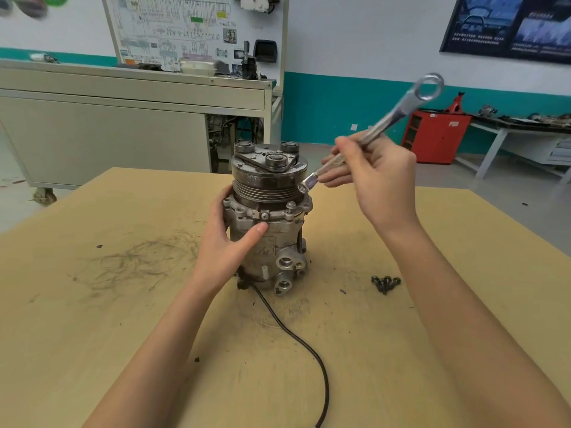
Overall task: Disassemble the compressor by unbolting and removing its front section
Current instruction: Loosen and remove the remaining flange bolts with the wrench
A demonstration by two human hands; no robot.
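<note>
1. Far left: grey bench (123,118) on castors, with a wiring diagram board (191,29) behind it.
2. Near left: wooden table (92,335), with dark scribbled scuff marks (145,261) left of centre.
3. Left hand (227,245): wrapped round the left side of the compressor body. The thumb lies across the front just under the flange; the fingers curl round behind, tips out of sight.
4. Compressor (268,217): centre of the table, standing upright with the pulley (268,186) on top. Flange bolts show just below the pulley.
5. Black cable (296,338): runs from the compressor's base toward the near edge.
6. Right hand (380,183): fingers closed round the middle of a ring spanner (380,125), off the table. The small end is down, just beside the pulley's right edge; can't tell if it touches. The big ring end points up and to the far right.
7. Loose bolts (386,283): a small cluster on the table, right of the compressor and well apart from it.
8. Far right: red cabinet (438,137) against the wall.
</note>
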